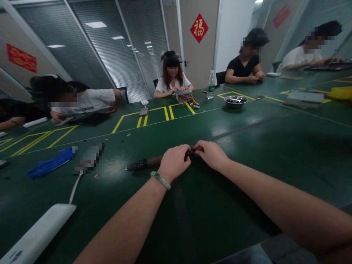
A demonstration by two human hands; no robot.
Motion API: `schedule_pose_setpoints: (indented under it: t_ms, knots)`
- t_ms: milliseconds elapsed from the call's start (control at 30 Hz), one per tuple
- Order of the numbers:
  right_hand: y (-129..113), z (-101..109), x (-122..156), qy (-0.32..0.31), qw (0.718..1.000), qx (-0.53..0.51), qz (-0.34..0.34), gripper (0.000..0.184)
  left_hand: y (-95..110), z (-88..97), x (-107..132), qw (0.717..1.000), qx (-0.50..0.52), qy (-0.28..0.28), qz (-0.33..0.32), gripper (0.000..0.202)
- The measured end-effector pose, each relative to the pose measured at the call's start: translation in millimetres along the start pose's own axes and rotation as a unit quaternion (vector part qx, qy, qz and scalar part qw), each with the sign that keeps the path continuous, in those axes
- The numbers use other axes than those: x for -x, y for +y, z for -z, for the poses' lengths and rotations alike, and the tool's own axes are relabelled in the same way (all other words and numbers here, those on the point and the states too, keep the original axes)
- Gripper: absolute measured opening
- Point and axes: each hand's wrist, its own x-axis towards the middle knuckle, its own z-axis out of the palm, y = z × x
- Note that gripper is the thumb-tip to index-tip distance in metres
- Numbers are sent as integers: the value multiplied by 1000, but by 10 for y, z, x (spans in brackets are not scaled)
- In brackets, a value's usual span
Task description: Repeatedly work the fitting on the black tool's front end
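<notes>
A dark electric screwdriver (pixel 145 163) lies low over the green table, its narrow metal tip pointing left. My left hand (pixel 174 163), with a pale green bangle at the wrist, is closed around its rear part. At that rear end, the fingers of my right hand (pixel 213 154) are pinched together on a small dark piece, perhaps a plug or cord. My fingertips hide most of that piece, and the two hands nearly meet there.
Left on the green table (pixel 110 198) are a blue glove (pixel 52 163), a blurred-out phone and a white power bank (pixel 41 233) cabled to it. Farther off stand a metal bowl (pixel 235 101), a water bottle (pixel 211 86) and a wired metal box (pixel 184 96). Several people sit around.
</notes>
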Motion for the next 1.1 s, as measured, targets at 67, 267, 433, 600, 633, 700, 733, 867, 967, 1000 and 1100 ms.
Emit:
schedule_pose_setpoints:
  t_ms: [67,267,433,600,633,700,733,867,967,1000,1100]
  knots:
    - [-14,1,7,-4,999,33,22,10,2,-6,-2,1000,-6,1,-3,18]
    - [-23,4,6,-8,995,77,61,9,-7,-20,-18,1000,0,3,-3,12]
    - [-53,35,17,-7,991,104,85,10,-30,-29,-13,1000,26,5,-2,16]
    - [-69,54,28,-2,989,120,82,9,-65,-65,-7,999,40,18,-19,18]
    - [-61,53,27,-1,990,117,80,9,-65,-71,-7,999,42,21,-19,18]
    - [-37,47,24,1,991,106,77,8,-55,-81,-6,998,46,29,-17,19]
    - [-23,46,21,2,992,100,75,8,-45,-86,-6,998,47,35,-15,19]
    - [18,50,15,9,994,87,65,9,6,-119,-13,997,49,53,-3,20]
    - [23,44,14,9,996,78,46,10,22,-142,-20,997,51,58,2,19]
    - [23,36,14,9,997,72,37,10,22,-147,-22,997,52,59,3,19]
    - [28,1,13,11,999,35,10,10,18,-150,-26,997,53,62,6,19]
